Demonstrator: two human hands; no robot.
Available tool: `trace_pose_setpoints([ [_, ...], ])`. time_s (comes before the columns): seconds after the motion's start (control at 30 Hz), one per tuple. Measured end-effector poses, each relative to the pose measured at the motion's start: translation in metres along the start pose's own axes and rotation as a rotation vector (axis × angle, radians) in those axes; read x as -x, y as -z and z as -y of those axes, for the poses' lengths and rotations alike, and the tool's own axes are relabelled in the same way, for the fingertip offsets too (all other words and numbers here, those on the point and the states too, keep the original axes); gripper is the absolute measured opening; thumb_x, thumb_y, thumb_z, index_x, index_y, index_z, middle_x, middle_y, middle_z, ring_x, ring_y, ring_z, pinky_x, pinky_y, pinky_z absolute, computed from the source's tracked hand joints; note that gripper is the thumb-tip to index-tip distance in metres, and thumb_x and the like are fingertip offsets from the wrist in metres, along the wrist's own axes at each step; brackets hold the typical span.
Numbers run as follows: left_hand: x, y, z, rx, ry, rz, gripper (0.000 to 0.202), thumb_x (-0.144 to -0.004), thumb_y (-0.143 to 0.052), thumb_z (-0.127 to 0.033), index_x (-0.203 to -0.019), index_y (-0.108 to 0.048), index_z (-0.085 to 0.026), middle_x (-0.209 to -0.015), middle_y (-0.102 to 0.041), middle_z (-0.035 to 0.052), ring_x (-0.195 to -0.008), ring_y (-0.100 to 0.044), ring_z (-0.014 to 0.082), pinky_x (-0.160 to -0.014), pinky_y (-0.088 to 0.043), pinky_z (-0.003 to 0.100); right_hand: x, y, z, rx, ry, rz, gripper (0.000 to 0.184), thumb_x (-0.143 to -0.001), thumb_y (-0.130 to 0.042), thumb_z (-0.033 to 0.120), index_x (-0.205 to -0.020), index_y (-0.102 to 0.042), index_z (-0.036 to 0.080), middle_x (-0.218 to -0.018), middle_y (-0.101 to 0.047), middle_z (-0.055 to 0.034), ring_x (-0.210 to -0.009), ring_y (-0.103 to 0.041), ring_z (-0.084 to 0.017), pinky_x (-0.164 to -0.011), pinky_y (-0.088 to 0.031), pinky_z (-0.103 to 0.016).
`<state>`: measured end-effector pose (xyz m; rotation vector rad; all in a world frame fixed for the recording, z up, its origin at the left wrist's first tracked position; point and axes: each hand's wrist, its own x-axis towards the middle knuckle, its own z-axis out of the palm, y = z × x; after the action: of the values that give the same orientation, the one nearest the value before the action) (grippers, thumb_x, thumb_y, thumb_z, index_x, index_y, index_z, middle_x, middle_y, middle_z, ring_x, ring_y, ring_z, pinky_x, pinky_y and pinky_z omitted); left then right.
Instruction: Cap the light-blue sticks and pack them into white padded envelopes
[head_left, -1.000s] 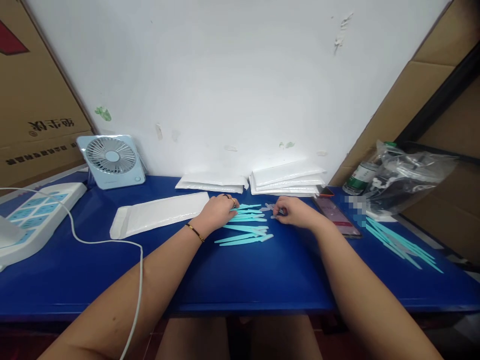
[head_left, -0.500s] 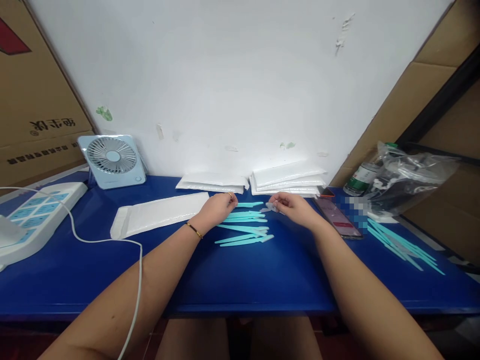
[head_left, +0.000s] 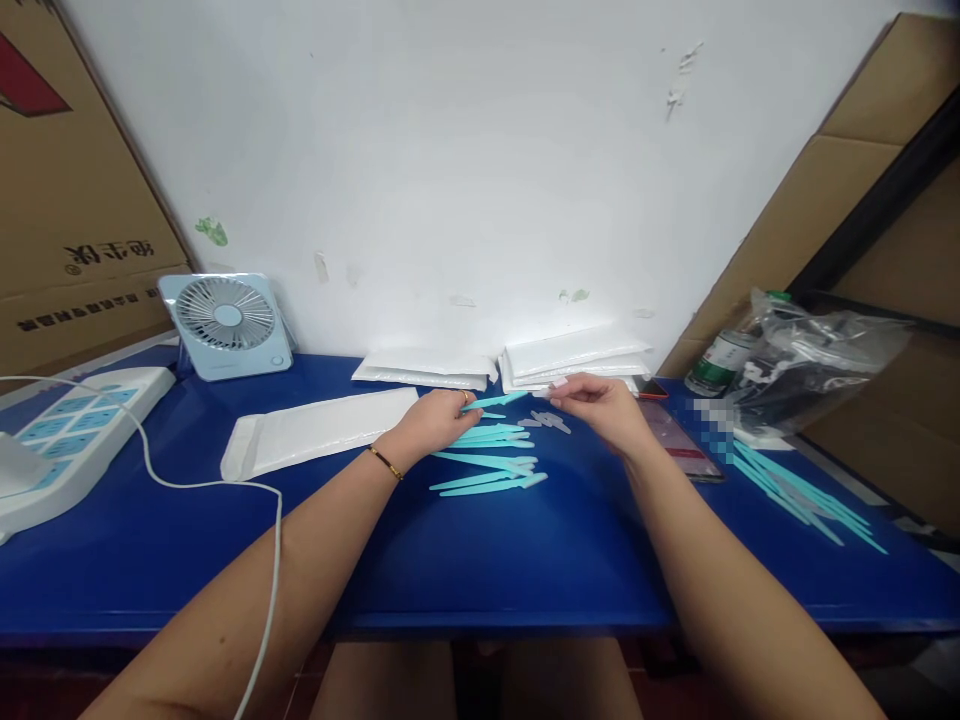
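Observation:
My left hand (head_left: pixel 442 418) pinches a teal eyebrow razor (head_left: pixel 499 401), raised a little off the table and pointing right. At its far end my right hand (head_left: pixel 596 402) is closed with thumb and finger on a small whitish translucent cap (head_left: pixel 541 393); whether cap and razor touch, I cannot tell. Below the right fingers several loose translucent caps (head_left: pixel 551 422) lie in a small heap. In front of my left hand, more teal eyebrow razors (head_left: pixel 491 484) lie in rows on the blue table (head_left: pixel 480 570).
White padded mailers lie at left (head_left: pixel 315 435) and in a stack (head_left: pixel 570 352) by the wall. A blue fan (head_left: pixel 227 325) and a power strip (head_left: pixel 82 440) stand left. A phone (head_left: pixel 686 445), more razors (head_left: pixel 810 495), a bottle (head_left: pixel 724 360) and a plastic bag (head_left: pixel 832 360) are right. A white cable (head_left: pixel 277 560) crosses my left arm.
My left hand has lifted one razor from the table. My right hand has risen off the heap of caps, which now lies uncovered, with a cap between its fingers.

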<state>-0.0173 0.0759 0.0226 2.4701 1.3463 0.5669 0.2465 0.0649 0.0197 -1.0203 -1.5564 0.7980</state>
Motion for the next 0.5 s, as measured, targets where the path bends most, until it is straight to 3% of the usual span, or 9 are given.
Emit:
trace_pose_setpoints([
  [0.23, 0.0, -0.002, -0.002, -0.128, -0.037, 0.004, 0.035, -0.087, -0.038, -0.045, -0.069, -0.055, -0.02, -0.059, -0.055, 0.0022, -0.055, -0.049, 0.0169, -0.049, -0.024, 0.027, 0.001, -0.003, 0.0, 0.214, 0.136, 0.09, 0.011, -0.07, -0.07, 0.03, -0.076, -0.072, 0.021, -0.087, -0.068, -0.006, -0.083, -0.063, -0.021, -0.075, -0.051, -0.036],
  [0.5, 0.001, -0.004, -0.008, -0.175, -0.096, 0.016, 0.034, -0.088, -0.039, -0.04, -0.068, -0.056, -0.019, -0.063, -0.058, 0.0036, -0.059, -0.051, 0.0176, -0.052, -0.027, 0.028, 0.003, -0.013, 0.003, 0.184, 0.14, 0.167, 0.007, -0.071, -0.068, 0.026, -0.076, -0.072, 0.022, -0.087, -0.068, -0.0053, -0.083, -0.064, -0.02, -0.074, -0.051, -0.033],
])
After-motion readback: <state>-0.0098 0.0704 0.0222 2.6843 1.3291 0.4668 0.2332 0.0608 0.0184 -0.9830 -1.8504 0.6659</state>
